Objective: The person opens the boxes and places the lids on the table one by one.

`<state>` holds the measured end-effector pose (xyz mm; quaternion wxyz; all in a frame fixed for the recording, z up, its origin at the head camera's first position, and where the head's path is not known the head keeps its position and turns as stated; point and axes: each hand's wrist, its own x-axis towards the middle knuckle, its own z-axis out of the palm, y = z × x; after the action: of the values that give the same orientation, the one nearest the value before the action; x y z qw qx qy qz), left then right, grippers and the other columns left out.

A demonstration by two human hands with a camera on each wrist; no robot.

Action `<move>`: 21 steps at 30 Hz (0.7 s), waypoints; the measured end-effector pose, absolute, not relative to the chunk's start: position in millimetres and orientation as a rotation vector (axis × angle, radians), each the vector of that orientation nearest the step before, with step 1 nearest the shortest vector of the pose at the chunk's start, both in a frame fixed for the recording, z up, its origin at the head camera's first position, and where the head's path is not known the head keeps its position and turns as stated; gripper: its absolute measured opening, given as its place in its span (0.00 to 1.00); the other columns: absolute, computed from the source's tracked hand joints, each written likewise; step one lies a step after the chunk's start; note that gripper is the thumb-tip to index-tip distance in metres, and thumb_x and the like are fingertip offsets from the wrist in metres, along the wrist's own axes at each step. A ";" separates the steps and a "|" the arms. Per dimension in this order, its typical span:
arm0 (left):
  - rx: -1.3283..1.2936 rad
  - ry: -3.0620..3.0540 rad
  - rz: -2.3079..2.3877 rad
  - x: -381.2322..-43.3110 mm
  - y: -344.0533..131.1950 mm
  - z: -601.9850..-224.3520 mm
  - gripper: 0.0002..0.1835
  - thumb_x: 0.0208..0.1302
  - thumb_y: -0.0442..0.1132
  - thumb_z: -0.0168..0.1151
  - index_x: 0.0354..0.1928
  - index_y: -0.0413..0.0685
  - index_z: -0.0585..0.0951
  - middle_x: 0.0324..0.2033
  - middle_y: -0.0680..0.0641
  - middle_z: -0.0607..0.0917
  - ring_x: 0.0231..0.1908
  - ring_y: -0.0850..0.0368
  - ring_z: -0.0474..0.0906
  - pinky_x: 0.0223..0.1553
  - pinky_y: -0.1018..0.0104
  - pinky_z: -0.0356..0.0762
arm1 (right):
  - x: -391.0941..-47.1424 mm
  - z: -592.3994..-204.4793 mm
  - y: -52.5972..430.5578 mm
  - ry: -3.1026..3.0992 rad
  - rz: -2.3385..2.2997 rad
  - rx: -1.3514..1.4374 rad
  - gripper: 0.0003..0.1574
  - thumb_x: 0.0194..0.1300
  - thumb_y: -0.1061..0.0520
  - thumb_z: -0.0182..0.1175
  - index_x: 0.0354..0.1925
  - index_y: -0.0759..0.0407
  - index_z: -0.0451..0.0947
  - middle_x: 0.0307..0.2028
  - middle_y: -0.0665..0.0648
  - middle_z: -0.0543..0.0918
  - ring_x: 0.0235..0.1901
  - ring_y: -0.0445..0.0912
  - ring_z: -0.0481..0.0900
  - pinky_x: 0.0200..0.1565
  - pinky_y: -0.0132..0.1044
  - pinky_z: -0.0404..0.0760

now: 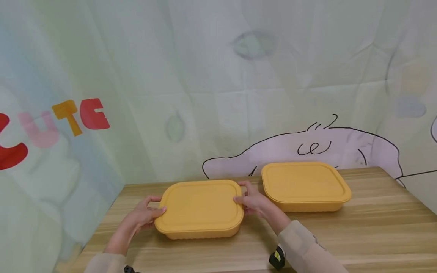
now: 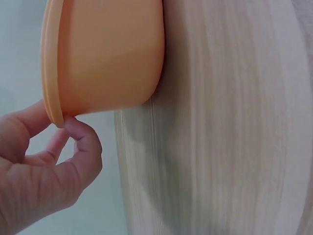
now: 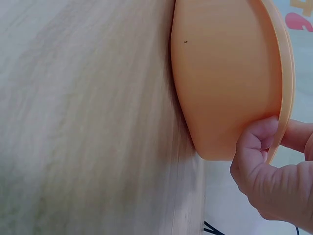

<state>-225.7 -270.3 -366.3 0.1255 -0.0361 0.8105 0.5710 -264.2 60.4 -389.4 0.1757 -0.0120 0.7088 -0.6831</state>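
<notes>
A yellow lidded storage box point(image 1: 199, 206), rectangular with rounded corners, sits on the wood-grain table between both hands. At its left end, my left hand point(image 1: 145, 214) pinches the rim, thumb on the lid and curled fingers beneath the edge. The left wrist view shows that grip at the box's overhanging rim point(image 2: 53, 73). My right hand point(image 1: 252, 199) pinches the opposite end the same way; in the right wrist view its fingers point(image 3: 257, 142) curl under the rim. What the box contains is hidden by its lid.
A second yellow lidded box point(image 1: 305, 184) stands to the right, close beside my right hand. The wood-grain table point(image 1: 382, 227) reaches back to a printed curtain point(image 1: 211, 94). A small black object point(image 1: 277, 258) shows by the right sleeve.
</notes>
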 end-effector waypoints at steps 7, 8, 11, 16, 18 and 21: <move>-0.112 2.356 1.679 -220.2 -271.9 -368.7 0.29 0.64 0.34 0.58 0.61 0.34 0.55 0.26 0.49 0.80 0.22 0.61 0.76 0.23 0.72 0.72 | -259.4 -388.8 60.9 1.986 -1.940 -0.040 0.36 0.64 0.67 0.56 0.65 0.54 0.53 0.36 0.61 0.70 0.25 0.46 0.75 0.24 0.34 0.78; -0.110 2.350 1.682 -219.5 -271.7 -368.7 0.29 0.64 0.34 0.58 0.61 0.34 0.55 0.27 0.49 0.80 0.22 0.61 0.76 0.23 0.72 0.72 | -258.9 -388.6 61.2 1.974 -1.946 -0.042 0.36 0.64 0.67 0.56 0.65 0.54 0.53 0.36 0.61 0.70 0.25 0.46 0.75 0.24 0.34 0.78; -0.094 2.320 1.709 -217.9 -272.0 -368.7 0.29 0.64 0.34 0.58 0.60 0.33 0.55 0.27 0.49 0.80 0.23 0.61 0.76 0.23 0.73 0.73 | -257.9 -389.0 61.9 1.947 -1.955 -0.048 0.37 0.63 0.68 0.56 0.65 0.54 0.53 0.37 0.61 0.69 0.25 0.46 0.75 0.25 0.34 0.78; -0.101 2.267 1.738 -215.0 -273.1 -368.8 0.29 0.64 0.32 0.58 0.60 0.33 0.54 0.28 0.48 0.79 0.23 0.61 0.77 0.24 0.72 0.74 | -256.6 -391.1 62.6 1.928 -1.955 -0.048 0.37 0.63 0.68 0.56 0.65 0.54 0.53 0.36 0.61 0.68 0.25 0.46 0.74 0.24 0.34 0.78; -0.111 2.268 1.732 -214.1 -273.5 -368.5 0.29 0.63 0.32 0.58 0.60 0.34 0.54 0.28 0.47 0.78 0.23 0.61 0.77 0.24 0.72 0.74 | -256.1 -391.3 62.7 1.926 -1.955 -0.046 0.36 0.63 0.68 0.56 0.65 0.54 0.53 0.37 0.61 0.68 0.25 0.47 0.74 0.25 0.34 0.78; -0.121 2.289 1.711 -212.9 -274.0 -367.9 0.29 0.63 0.33 0.58 0.59 0.34 0.54 0.30 0.46 0.79 0.24 0.60 0.77 0.25 0.71 0.74 | -254.5 -390.9 62.7 1.931 -1.950 -0.046 0.36 0.63 0.68 0.56 0.64 0.54 0.54 0.38 0.62 0.68 0.26 0.48 0.75 0.25 0.35 0.78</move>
<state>-212.9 -274.0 -367.9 0.1401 -0.0419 0.7924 0.5922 -254.5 62.7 -390.9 0.1971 -0.0165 0.6896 -0.6967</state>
